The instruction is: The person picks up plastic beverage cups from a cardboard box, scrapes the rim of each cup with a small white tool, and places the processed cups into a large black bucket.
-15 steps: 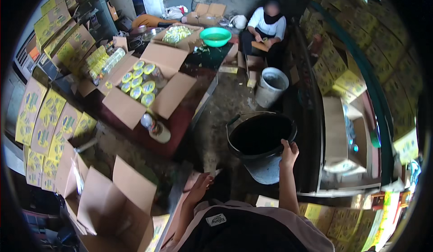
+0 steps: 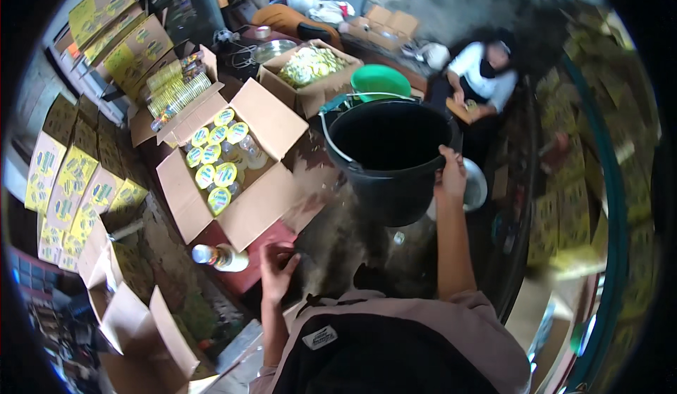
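A black bucket (image 2: 384, 200) with a wire handle hangs in front of me, its wide mouth tipped toward me and dark inside. My right hand (image 2: 451, 175) is closed over the right side of its rim. Lower left, my left hand (image 2: 278, 274) holds nothing, its fingers loosely bent and the thumb apart. Closest to that hand is a bottle (image 2: 229, 258) with pale contents and a bluish-white cap, at the edge of the low red table (image 2: 257, 253). Behind it an open carton (image 2: 261, 217) contains several jars (image 2: 224, 174) with yellow-green lids.
Farther back are a green basin (image 2: 381, 80) and a carton of small yellow-white packets (image 2: 310, 67). A pale bucket (image 2: 476, 184) stands partly behind the black one. Another person (image 2: 486, 76) sits at the back right. Stacked yellow cartons (image 2: 63, 175) line both sides.
The black bucket has risen and shifted forward in my right hand. My left hand has come closer to the bottle. The view has turned, so the table and cartons appear differently angled.
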The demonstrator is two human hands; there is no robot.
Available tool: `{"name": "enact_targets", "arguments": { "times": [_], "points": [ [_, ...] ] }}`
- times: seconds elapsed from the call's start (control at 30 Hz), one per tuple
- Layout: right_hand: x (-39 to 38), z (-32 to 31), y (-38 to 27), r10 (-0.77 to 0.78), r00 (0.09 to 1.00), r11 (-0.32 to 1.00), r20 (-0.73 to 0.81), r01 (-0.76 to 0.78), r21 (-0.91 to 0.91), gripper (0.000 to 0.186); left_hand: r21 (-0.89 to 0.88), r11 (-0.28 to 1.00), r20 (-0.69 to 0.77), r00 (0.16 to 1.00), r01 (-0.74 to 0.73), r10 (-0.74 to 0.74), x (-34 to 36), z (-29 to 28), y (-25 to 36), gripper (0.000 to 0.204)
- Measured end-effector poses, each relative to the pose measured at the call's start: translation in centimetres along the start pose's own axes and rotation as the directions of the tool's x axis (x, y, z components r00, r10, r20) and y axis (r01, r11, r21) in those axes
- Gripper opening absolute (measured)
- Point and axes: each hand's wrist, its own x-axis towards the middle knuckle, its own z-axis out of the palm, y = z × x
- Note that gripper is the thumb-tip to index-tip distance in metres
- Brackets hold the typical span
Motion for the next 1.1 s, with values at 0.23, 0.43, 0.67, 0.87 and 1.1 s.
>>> {"name": "enact_targets", "arguments": {
  "times": [0.23, 0.43, 0.67, 0.87, 1.1],
  "points": [
    [12.2, 10.0, 3.8, 0.113, 0.967, 0.973, 0.230, -0.062, -0.221, 0.027, -0.131, 0.988, -0.459, 0.879, 0.081, -0.132, 2.0, 4.3, -1.9, 0.052],
    [20.6, 15.6, 10.9, 0.289, 0.881, 0.955, 0.374, -0.237, -0.180, 0.024, -0.004, 0.981, -0.601, 0.784, 0.192, -0.156, 4.2, 6.8, -3.2, 0.046],
    [27.4, 13.9, 12.1, 0.422, 0.712, 0.900, 0.561, -0.406, -0.161, 0.018, -0.006, 0.995, -0.304, 0.948, 0.099, -0.096, 15.9, 10.2, -2.3, 0.045],
    [31.8, 9.0, 14.1, 0.539, 0.725, 0.841, 0.428, -0.442, -0.310, 0.029, -0.069, 0.963, 0.048, 0.965, 0.261, -0.258, 24.3, 15.9, 0.2, 0.053],
    [32.5, 11.9, 13.3, 0.436, 0.654, 0.885, 0.618, -0.188, -0.425, 0.031, -0.127, 0.968, -0.326, 0.912, 0.218, -0.248, 28.4, 19.2, 2.2, 0.042]
  ]
}}
